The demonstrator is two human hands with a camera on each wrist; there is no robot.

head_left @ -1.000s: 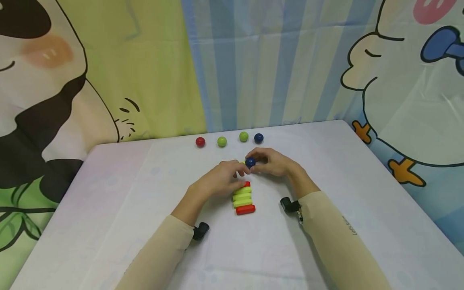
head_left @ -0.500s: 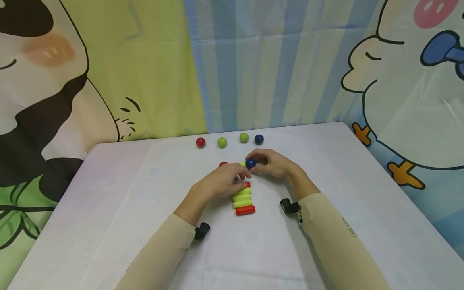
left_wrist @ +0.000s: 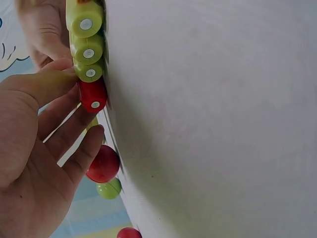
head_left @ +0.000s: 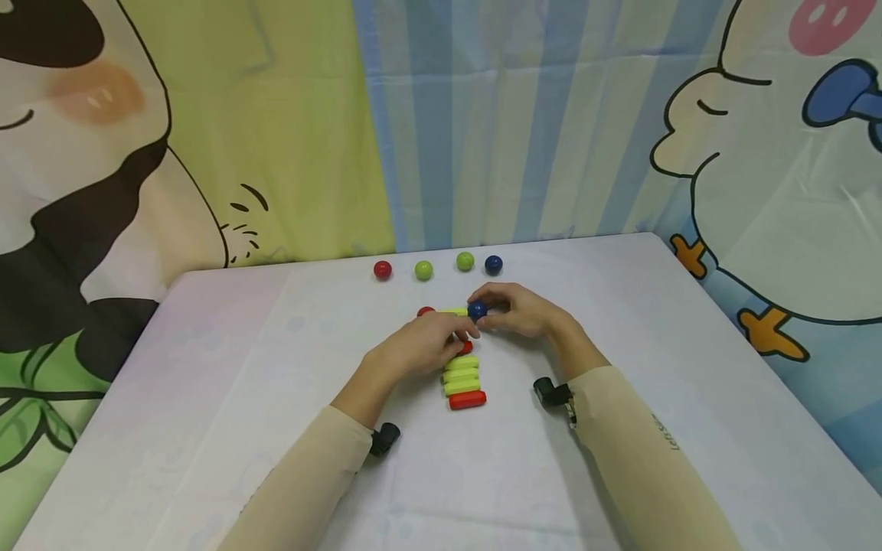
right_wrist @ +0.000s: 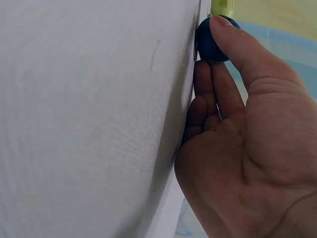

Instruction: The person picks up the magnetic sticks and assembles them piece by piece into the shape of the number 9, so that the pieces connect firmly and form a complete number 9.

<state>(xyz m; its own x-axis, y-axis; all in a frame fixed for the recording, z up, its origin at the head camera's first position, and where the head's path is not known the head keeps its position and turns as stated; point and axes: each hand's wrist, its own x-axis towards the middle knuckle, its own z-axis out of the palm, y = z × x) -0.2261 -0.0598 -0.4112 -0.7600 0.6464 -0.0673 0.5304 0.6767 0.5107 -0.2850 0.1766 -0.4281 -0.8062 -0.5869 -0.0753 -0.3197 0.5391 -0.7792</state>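
Observation:
My right hand pinches a dark blue ball between thumb and fingers; the right wrist view shows the thumb on that ball. The ball meets the right end of a yellow-green rod, and a red ball is at the rod's left end, partly behind my left hand. Thumb and fingers of the left hand pinch a red rod at the far end of a row of rods. Nearer in the row lie several yellow-green rods and another red rod.
Along the back of the white table lie a red ball, two green balls and a dark blue ball. A printed cloth hangs behind the table.
The left hand has drawn back slightly, bringing the red ball by the upper rod into view. The red rod under its fingers has shifted slightly and tilted. The right hand stays on the blue ball.

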